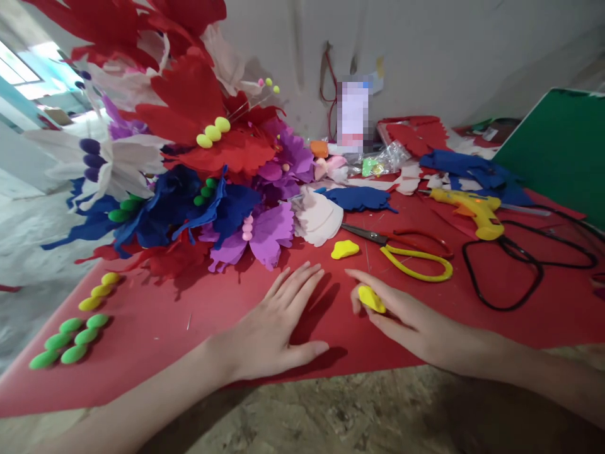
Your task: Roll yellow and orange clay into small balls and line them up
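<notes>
You are working at a red tabletop point(161, 321), its near edge running just below your hands, with a mottled brown surface under that edge. A grey wall point(425, 57) stands behind the far edge; past the left edge lie a pale grey floor point(23, 252) and a bright window point(19, 66). Large fabric butterflies point(189, 107) in red, white, blue and purple crowd the far left corner. Toward the near left corner sit yellow oval pieces point(100, 291) in a row and green oval pieces point(57, 341) in two rows. On the right half you have scissors point(382, 238), a yellow glue gun point(477, 205) with a looping black cord point(477, 293), and a green board point(558, 145) leaning up at the right edge.

Your left hand point(283, 321) is palm down by the middle of the near edge, fingers stretched toward the far edge and thumb out toward your right hand; it grips nothing, and you cannot tell whether it touches the tabletop. Your right hand point(401, 315) comes in from the right, thumb and fingers closed on a yellow lump point(372, 299), index finger extended past it. Your hands are apart. A second yellow lump point(345, 250) lies beyond them, just beside the scissors' blades.
</notes>
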A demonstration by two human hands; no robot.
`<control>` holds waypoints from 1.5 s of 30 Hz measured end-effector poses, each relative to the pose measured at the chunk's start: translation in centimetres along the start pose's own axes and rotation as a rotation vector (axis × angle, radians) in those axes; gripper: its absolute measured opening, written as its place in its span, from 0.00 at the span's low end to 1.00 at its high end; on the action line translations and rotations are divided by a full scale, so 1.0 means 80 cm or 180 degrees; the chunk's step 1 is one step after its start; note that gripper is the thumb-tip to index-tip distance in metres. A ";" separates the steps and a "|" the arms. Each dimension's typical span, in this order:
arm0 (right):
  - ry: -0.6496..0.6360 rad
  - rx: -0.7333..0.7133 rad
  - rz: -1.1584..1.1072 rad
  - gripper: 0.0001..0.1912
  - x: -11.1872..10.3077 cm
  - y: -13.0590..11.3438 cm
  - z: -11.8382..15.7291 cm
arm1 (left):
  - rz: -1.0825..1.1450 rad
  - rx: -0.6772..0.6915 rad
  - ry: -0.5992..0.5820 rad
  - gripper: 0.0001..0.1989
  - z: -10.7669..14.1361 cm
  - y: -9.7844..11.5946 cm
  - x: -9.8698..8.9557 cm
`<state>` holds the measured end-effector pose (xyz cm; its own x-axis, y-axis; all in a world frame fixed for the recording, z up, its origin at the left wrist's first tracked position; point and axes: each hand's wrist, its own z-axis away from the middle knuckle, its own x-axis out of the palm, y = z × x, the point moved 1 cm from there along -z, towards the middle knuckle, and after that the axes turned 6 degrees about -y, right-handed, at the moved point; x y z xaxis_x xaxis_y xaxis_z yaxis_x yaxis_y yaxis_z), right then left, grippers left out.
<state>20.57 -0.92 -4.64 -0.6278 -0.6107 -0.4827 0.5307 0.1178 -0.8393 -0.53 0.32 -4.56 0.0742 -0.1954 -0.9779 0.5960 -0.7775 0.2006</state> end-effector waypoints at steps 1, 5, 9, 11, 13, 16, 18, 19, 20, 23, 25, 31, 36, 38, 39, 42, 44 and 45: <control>-0.0171 0.0185 -0.0277 0.30 0.000 -0.002 0.000 | 0.0004 -0.0003 0.0191 0.35 0.000 -0.001 -0.003; -0.0983 0.0519 -0.1226 0.37 -0.001 -0.014 -0.003 | -0.0263 0.0282 0.0713 0.20 -0.007 0.009 -0.015; -0.1501 0.0086 -0.1202 0.17 -0.002 -0.029 -0.009 | -0.0440 0.0719 0.0644 0.17 -0.026 0.029 -0.025; -0.1537 -0.0053 -0.1100 0.10 -0.002 -0.034 -0.012 | -0.0637 0.0805 0.0587 0.12 -0.035 0.033 -0.025; -0.1428 -0.0068 -0.1060 0.08 -0.002 -0.036 -0.014 | -0.0787 0.0870 0.0548 0.09 -0.039 0.035 -0.022; -0.1334 -0.0030 -0.0906 0.05 -0.003 -0.036 -0.013 | -0.0637 0.0877 0.0531 0.11 -0.038 0.035 -0.018; -0.1429 0.0002 -0.0785 0.08 -0.005 -0.034 -0.011 | -0.0456 0.0801 0.0442 0.12 -0.034 0.037 -0.016; -0.1505 0.0039 -0.0798 0.10 -0.006 -0.033 -0.010 | -0.0384 0.0756 0.0375 0.12 -0.031 0.038 -0.016; -0.1590 0.0104 -0.0870 0.11 -0.008 -0.030 -0.008 | -0.0331 0.0714 0.0292 0.12 -0.028 0.039 -0.017; -0.1754 0.0338 -0.1263 0.14 -0.013 -0.021 -0.005 | -0.0246 0.0622 0.0074 0.12 -0.019 0.040 -0.020; -0.1707 0.0412 -0.1378 0.15 -0.015 -0.015 -0.004 | -0.0196 0.0552 -0.0064 0.10 -0.014 0.039 -0.024; -0.1240 0.0506 -0.1175 0.16 -0.011 -0.022 -0.004 | 0.0024 0.0348 -0.0218 0.08 -0.018 0.041 -0.031; -0.0924 0.0154 -0.0813 0.13 0.003 -0.034 -0.004 | -0.0094 0.0427 0.0357 0.15 -0.029 0.043 -0.024; -0.0856 0.0069 -0.0904 0.15 0.002 -0.029 -0.004 | -0.0186 0.0558 0.0685 0.17 -0.025 0.048 -0.022; -0.0737 0.0072 -0.1053 0.17 -0.001 -0.024 -0.004 | -0.0205 0.0678 0.0821 0.17 -0.020 0.052 -0.021; 0.0185 0.0229 -0.1695 0.20 -0.023 -0.006 -0.004 | -0.0092 0.0977 0.0934 0.20 0.001 0.065 -0.020; 0.0759 0.0337 -0.1947 0.16 -0.035 0.001 -0.004 | 0.0010 0.0895 0.0797 0.19 0.011 0.069 -0.019; 0.0772 0.0380 -0.1999 0.14 -0.036 0.002 -0.004 | -0.0023 0.0778 0.0701 0.17 0.012 0.068 -0.018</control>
<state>22.31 1.15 -3.48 -0.9396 -0.3406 0.0329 0.0745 -0.2973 -0.9519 1.84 -4.24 -2.01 0.2576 -0.0761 -0.9633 0.3895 -0.9041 0.1756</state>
